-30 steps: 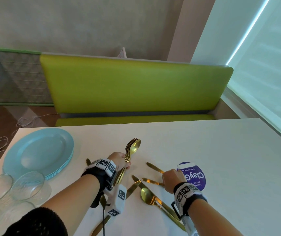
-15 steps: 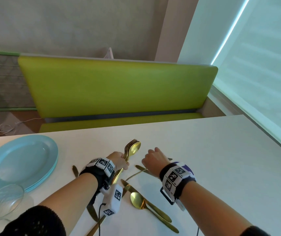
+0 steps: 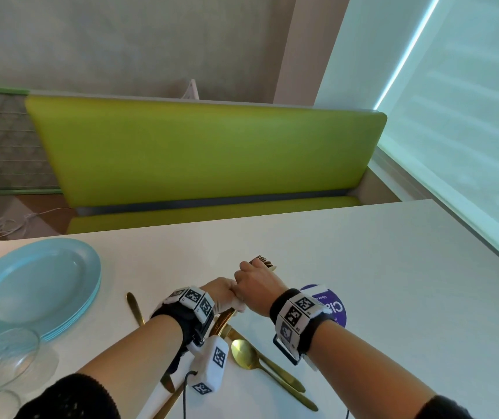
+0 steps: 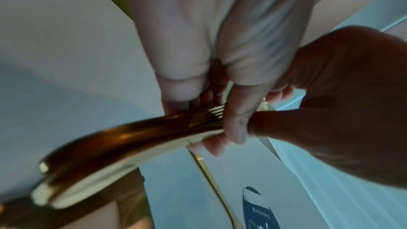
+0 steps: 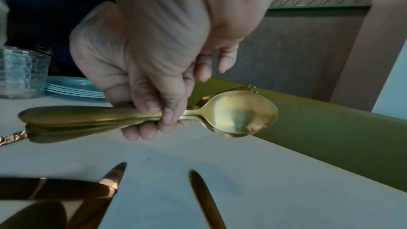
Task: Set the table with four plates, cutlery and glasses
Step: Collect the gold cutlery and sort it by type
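Observation:
A bundle of gold spoons and forks [image 3: 264,262] is held just above the white table [image 3: 363,267]. My left hand [image 3: 222,293] grips its handles [image 4: 123,138]. My right hand [image 3: 252,281] touches the left and wraps round the necks, just behind the spoon bowls [image 5: 240,112]. A stack of pale blue plates [image 3: 35,285] lies at the left. Clear glasses [image 3: 3,355] stand at the near left corner. A loose gold spoon [image 3: 243,355] and knives [image 5: 112,177] lie on the table under my wrists.
A round purple sticker [image 3: 329,306] is on the table under my right wrist. A green bench [image 3: 205,152] runs along the far edge. A window blind fills the right side. Another gold handle [image 3: 134,306] lies left of my left wrist.
My right hand has left the loose cutlery on the table, come up and to the left, and closed on the bundle beside my left hand, hiding the spoon bowl in the head view.

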